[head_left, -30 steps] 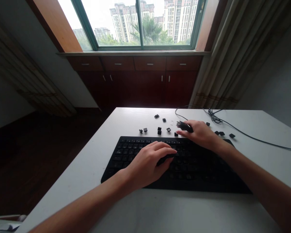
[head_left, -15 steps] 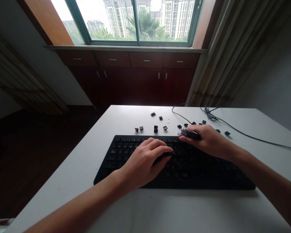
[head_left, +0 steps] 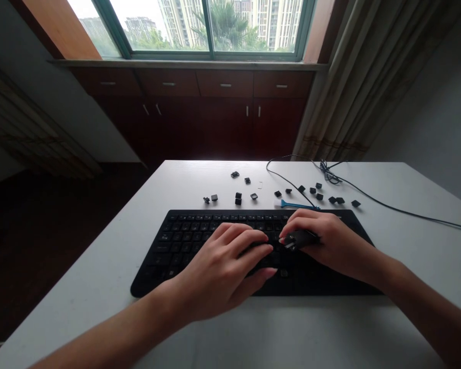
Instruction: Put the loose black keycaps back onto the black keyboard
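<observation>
Keyboard [head_left: 184,233], black matte plastic, low and flat, on white table [head_left: 82,292]. Right hand [head_left: 330,241]: grip clamped on small black tool [head_left: 298,238], smooth and rounded, held over the keyboard's right half. Left hand [head_left: 217,277]: curved over the middle rows; any hold cannot be told. Beyond the top edge: loose keycaps [head_left: 238,198], black, square, scattered; blue brush [head_left: 294,205], slim, pale-bristled, just beside the keyboard; thin black cable [head_left: 384,206], looped and bunched toward the far edge.
</observation>
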`<control>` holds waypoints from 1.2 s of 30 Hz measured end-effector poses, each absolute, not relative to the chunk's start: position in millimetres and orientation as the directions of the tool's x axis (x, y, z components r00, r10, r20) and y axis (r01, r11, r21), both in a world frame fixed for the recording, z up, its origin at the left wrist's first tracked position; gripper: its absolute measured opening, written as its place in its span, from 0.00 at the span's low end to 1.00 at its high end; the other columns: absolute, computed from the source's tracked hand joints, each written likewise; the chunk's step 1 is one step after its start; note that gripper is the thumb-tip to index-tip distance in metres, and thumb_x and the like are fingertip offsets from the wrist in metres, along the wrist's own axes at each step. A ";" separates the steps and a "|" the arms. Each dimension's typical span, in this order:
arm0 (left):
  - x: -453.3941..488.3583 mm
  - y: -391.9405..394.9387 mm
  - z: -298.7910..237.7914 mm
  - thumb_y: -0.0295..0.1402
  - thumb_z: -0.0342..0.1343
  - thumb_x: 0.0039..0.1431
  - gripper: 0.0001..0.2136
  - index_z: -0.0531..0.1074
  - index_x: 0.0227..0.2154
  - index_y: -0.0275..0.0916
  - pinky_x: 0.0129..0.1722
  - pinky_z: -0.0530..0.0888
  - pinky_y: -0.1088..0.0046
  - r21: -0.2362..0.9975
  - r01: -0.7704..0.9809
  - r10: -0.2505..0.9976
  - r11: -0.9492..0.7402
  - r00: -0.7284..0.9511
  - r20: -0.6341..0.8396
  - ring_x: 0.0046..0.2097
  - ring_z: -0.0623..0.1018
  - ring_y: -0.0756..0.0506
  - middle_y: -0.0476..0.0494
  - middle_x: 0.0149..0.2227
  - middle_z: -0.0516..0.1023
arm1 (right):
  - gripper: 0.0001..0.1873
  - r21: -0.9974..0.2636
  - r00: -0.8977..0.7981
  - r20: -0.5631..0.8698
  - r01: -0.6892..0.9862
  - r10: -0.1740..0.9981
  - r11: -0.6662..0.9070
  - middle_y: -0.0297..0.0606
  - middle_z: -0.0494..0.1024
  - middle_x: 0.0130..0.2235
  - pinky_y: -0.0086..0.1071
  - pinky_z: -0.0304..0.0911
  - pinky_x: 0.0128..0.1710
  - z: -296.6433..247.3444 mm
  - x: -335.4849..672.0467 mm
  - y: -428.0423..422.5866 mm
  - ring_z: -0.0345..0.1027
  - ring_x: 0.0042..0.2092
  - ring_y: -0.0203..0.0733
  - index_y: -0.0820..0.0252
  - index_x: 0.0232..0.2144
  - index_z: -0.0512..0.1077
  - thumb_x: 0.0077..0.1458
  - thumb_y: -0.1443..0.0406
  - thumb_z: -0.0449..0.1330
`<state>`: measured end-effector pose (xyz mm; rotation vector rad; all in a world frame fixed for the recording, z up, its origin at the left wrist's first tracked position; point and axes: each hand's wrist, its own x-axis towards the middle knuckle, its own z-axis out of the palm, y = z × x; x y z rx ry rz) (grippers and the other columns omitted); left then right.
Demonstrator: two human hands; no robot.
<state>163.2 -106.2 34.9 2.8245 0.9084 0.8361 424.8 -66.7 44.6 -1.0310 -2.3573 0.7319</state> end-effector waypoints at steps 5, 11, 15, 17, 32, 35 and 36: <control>168.2 -112.2 34.4 0.39 0.57 0.66 0.18 0.73 0.54 0.34 0.54 0.70 0.58 0.187 0.479 0.511 -0.857 0.749 0.423 0.53 0.74 0.38 0.38 0.54 0.77 | 0.18 -0.594 -0.691 0.193 0.483 0.697 0.643 0.39 0.78 0.47 0.36 0.71 0.45 44.6 430.0 -66.9 0.75 0.45 0.45 0.51 0.47 0.78 0.55 0.72 0.63; 168.7 -113.8 32.0 0.41 0.55 0.68 0.19 0.72 0.55 0.34 0.55 0.70 0.58 0.177 0.489 0.516 -0.854 0.757 0.401 0.54 0.74 0.38 0.37 0.55 0.76 | 0.19 -0.568 -0.731 0.185 0.466 0.657 0.678 0.41 0.76 0.48 0.38 0.72 0.43 43.6 434.1 -66.8 0.75 0.44 0.46 0.49 0.52 0.77 0.59 0.68 0.62; 168.6 -115.3 33.1 0.42 0.53 0.69 0.19 0.73 0.53 0.33 0.54 0.70 0.58 0.133 0.508 0.512 -0.851 0.747 0.424 0.54 0.74 0.37 0.35 0.55 0.77 | 0.18 -0.553 -0.741 0.208 0.449 0.638 0.702 0.42 0.76 0.47 0.37 0.73 0.41 41.0 434.5 -66.6 0.76 0.43 0.47 0.50 0.51 0.78 0.60 0.67 0.62; 168.6 -116.0 33.4 0.42 0.53 0.69 0.19 0.73 0.53 0.32 0.54 0.70 0.58 0.105 0.528 0.515 -0.843 0.734 0.442 0.54 0.74 0.38 0.35 0.54 0.77 | 0.19 -0.543 -0.750 0.192 0.456 0.633 0.705 0.42 0.76 0.48 0.37 0.72 0.42 41.7 434.1 -67.5 0.76 0.44 0.46 0.49 0.52 0.77 0.60 0.69 0.62; 166.6 -116.6 30.0 0.47 0.47 0.71 0.26 0.71 0.56 0.28 0.55 0.67 0.55 0.092 0.604 0.587 -0.792 0.712 0.384 0.57 0.70 0.35 0.34 0.58 0.72 | 0.18 -0.532 -0.758 0.137 0.487 0.638 0.693 0.41 0.73 0.50 0.32 0.71 0.44 46.1 433.3 -71.0 0.74 0.46 0.42 0.51 0.53 0.74 0.62 0.69 0.60; 166.6 -117.6 29.5 0.48 0.46 0.71 0.26 0.71 0.56 0.28 0.56 0.67 0.55 0.093 0.600 0.585 -0.795 0.716 0.381 0.57 0.70 0.36 0.34 0.58 0.72 | 0.21 -0.537 -0.760 0.141 0.480 0.635 0.694 0.40 0.73 0.50 0.32 0.70 0.44 45.6 433.7 -70.2 0.74 0.46 0.41 0.50 0.55 0.72 0.62 0.71 0.59; 166.6 -117.8 29.4 0.48 0.46 0.71 0.26 0.71 0.57 0.28 0.56 0.67 0.55 0.093 0.599 0.584 -0.796 0.718 0.379 0.57 0.70 0.36 0.34 0.58 0.72 | 0.22 -0.538 -0.763 0.143 0.475 0.631 0.696 0.40 0.73 0.50 0.32 0.70 0.44 45.4 433.6 -69.8 0.74 0.46 0.41 0.50 0.55 0.72 0.61 0.72 0.59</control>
